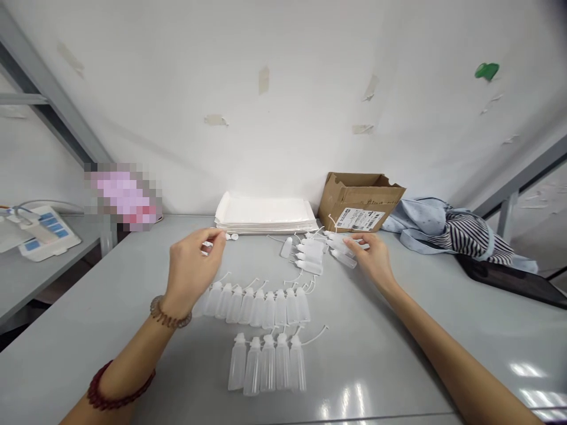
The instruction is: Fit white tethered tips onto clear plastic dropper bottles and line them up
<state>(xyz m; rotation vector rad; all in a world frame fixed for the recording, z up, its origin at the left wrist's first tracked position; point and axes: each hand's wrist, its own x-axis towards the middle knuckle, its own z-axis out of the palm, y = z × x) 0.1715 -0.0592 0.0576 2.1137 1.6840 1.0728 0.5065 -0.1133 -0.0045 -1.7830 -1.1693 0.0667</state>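
Note:
My left hand (195, 265) is closed in a pinch beside small white caps (234, 236) near the back of the table. Whatever lies between its fingertips is too small to make out. On the right, my right hand (372, 254) has thumb and fingers on the end of a small clear plastic bottle (339, 243) in a loose pile. More bottles (310, 251) lie on their sides there, with thin strap-like tails. A row of bottles (258, 307) spans the middle, partly hidden by my left wrist. In front of it lies a shorter row of bottles (268, 369).
Behind the bottles, a stack of white sheets or trays (266, 215) rests against the wall. An open cardboard box (363, 203) stands to its right. Folded cloth (425, 221) and a dark flat object (509, 280) lie far right. A white device (48, 233) sits left.

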